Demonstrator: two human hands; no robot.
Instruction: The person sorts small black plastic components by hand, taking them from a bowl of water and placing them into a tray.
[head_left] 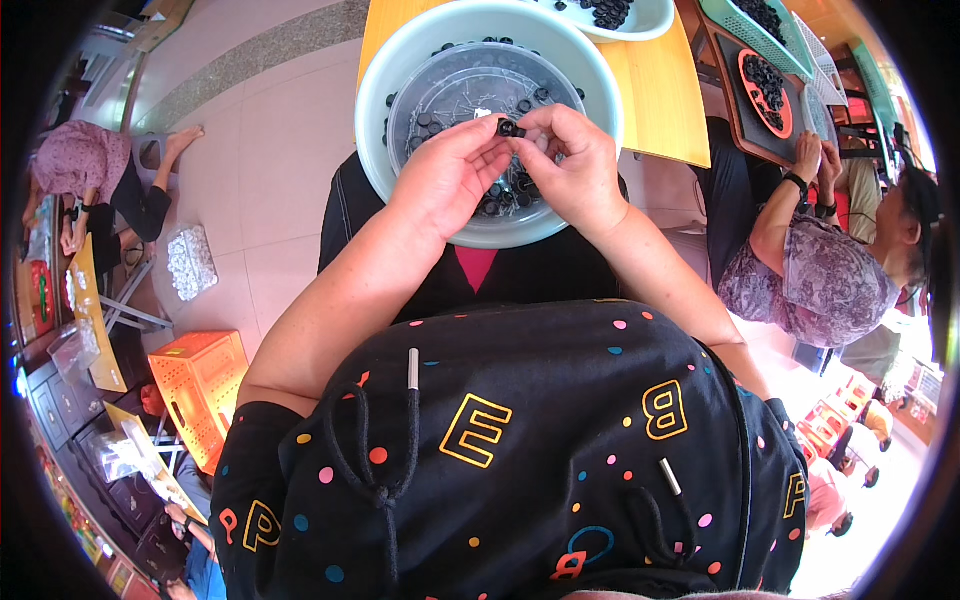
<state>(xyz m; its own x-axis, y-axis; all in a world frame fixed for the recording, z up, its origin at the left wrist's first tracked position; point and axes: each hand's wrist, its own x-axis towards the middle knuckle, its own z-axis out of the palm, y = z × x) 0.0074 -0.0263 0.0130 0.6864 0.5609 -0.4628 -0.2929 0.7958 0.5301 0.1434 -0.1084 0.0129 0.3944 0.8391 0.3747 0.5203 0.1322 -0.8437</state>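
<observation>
Over a wide pale green basin [375, 120], my left hand [447, 170] and my right hand [578, 165] come together at the fingertips. Between them is a small round black part [509, 128], like a cap or knob, pinched from both sides. Inside the basin stands a clear round tub [455, 62] with several similar black parts and thin clear plastic pieces. More black parts lie between the tub and the basin wall. What the fingers cover of the held part cannot be made out.
Behind the basin is a yellow table [665, 90] bearing a second pale basin [650, 22] of black parts. At right, a co-worker [815, 260] sits by an orange tray [745, 75]. An orange crate [200, 385] and a bag of white pieces [190, 262] stand at left, near another person [90, 165].
</observation>
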